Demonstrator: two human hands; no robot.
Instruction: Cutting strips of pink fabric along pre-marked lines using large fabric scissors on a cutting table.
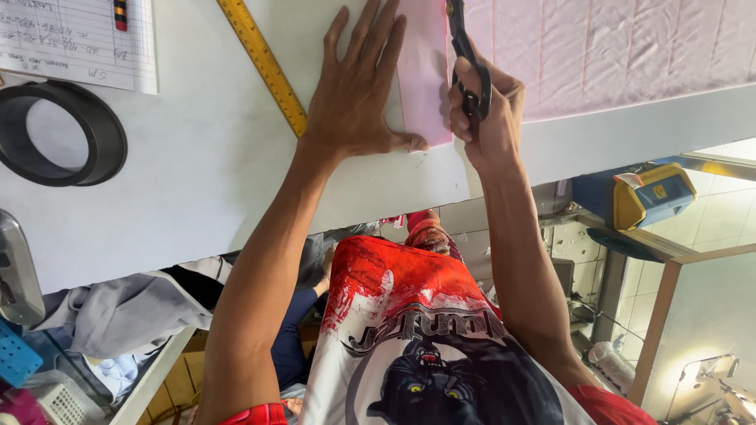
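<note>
Nearest, at the table's front edge, our left hand lies flat with fingers spread, pressing a narrow pink strip onto the white table. Just beside it, our right hand has its fingers closed through the handles of black scissors, blades running along the strip's edge where it meets the wider pink fabric sheet. Farther in, a yellow ruler slants beside the left hand; a black ring and a lined white form sit toward the left corner. Beyond the edge stands a blue-and-yellow box.
</note>
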